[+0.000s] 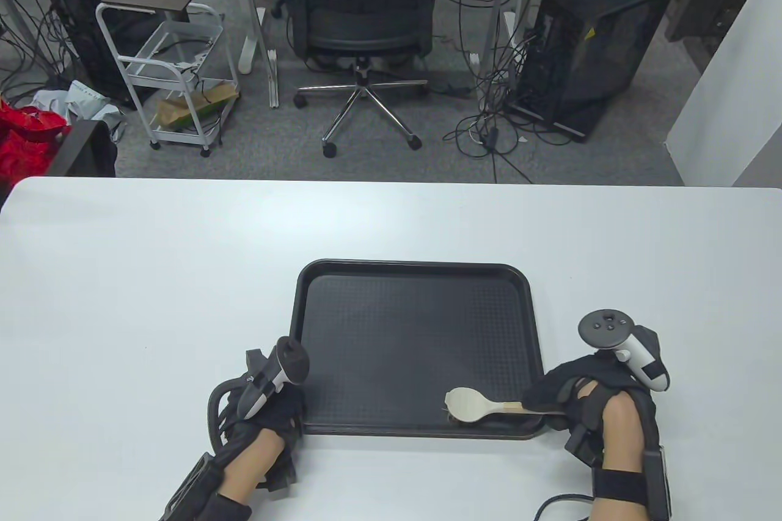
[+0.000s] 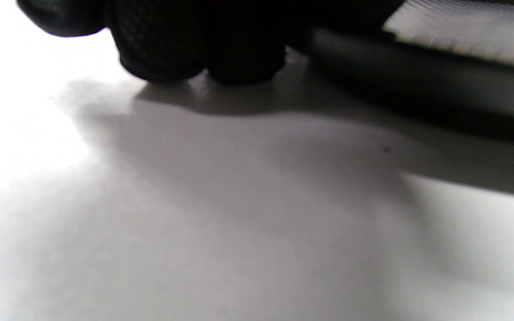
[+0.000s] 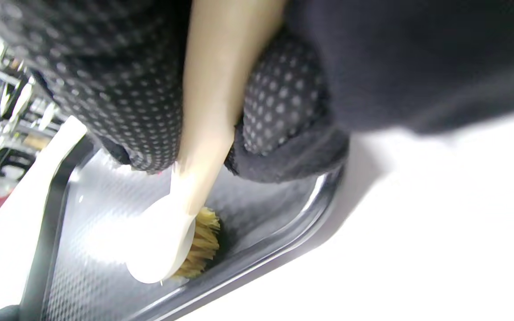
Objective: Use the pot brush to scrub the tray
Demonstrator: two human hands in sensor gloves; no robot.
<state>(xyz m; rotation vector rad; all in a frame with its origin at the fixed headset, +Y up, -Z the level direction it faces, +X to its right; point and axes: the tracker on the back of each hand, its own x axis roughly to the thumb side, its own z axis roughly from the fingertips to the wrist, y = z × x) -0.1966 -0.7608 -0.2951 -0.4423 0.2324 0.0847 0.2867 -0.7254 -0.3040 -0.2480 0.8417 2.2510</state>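
Brush down in the tray's five o'clock corner.
The right hand (image 1: 589,399) has its fingers wrapped round the brush (image 1: 482,406) handle, bristles on the black tray (image 1: 415,267). The left hand (image 1: 263,405) rests at the tray's seven o'clock corner; I cannot tell how its fingers lie.

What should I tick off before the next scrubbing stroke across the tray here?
1. Right hand has a grip on the pot brush handle: ok.
2. Bristles down on the tray floor, near its front right corner: ok, per the right wrist view.
3. Left hand at the tray's front left corner to steady it: at the corner ok; contact cannot tell.
4. Tray flat on the table: ok.
5. Tray surface free of other items for the stroke: ok.
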